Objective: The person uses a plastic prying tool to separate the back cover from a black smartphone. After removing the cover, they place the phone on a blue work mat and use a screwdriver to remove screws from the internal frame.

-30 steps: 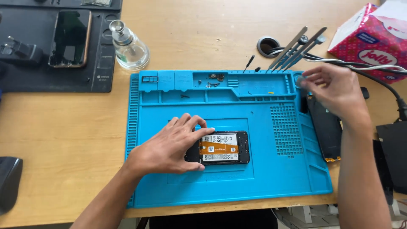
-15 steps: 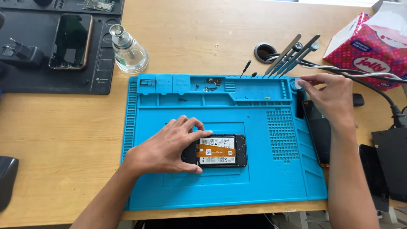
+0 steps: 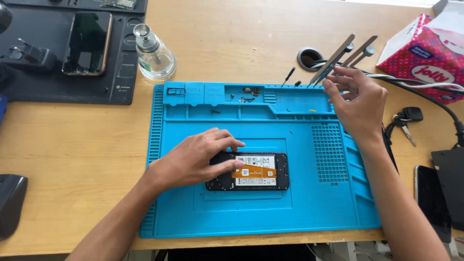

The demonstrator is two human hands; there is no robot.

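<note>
An opened black phone [image 3: 258, 171] lies flat in the middle of a blue work mat [image 3: 299, 212], its battery with a white label and an orange strip showing. My left hand [image 3: 195, 159] rests on the phone's left end, fingers spread over it and pressing it down. My right hand [image 3: 357, 104] hovers over the mat's upper right corner, fingers apart and empty, just below several metal tweezers [image 3: 340, 58] that stick up at the mat's back edge.
Small screws and parts [image 3: 246, 92] sit in the mat's top trays. A glass bottle [image 3: 153, 55] stands behind the mat. A black mat [image 3: 63, 92] with another phone [image 3: 88, 43] lies at the back left. A tissue box [image 3: 427, 58], keys [image 3: 405, 121] and cables are on the right.
My right hand has lifted from the mat's right edge up toward the tweezers. My left hand stays on the phone. The view has shifted so everything sits further right.
</note>
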